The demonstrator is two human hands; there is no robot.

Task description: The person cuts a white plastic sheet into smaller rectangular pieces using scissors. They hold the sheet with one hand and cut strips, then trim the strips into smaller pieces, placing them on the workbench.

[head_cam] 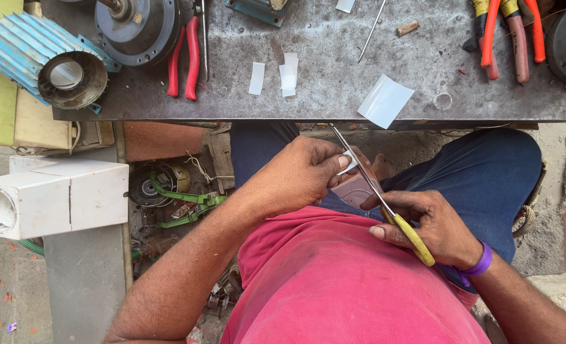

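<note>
Over the lap, just below the edge of the desk (334, 95), two hands work close together. The left hand (305, 175) is closed on a small white strip (348, 163), pinching it between thumb and fingers. The right hand (432, 226) is closed around the yellow handles of the scissors (385, 204). The blades point up and away, toward the desk, and the strip sits right against them. The blades look almost shut, but I cannot tell if they are cutting. A pink thing lies under the hands; I cannot tell what it is.

A purple band (480, 262) goes around the right wrist. The person wears a pink shirt (334, 280) and blue trousers (487, 172).

On the desk lie three small white strips (280, 78) side by side, and a bigger white sheet (386, 100) near the front edge. Red pliers (186, 58) lie to the left, next to a round grey motor (136, 28). A blue ribbed motor shell (44, 60) sits at the far left. More tools with red and orange handles (509, 32) lie at the right end.

A white box (54, 196) stands on the left below the desk.
</note>
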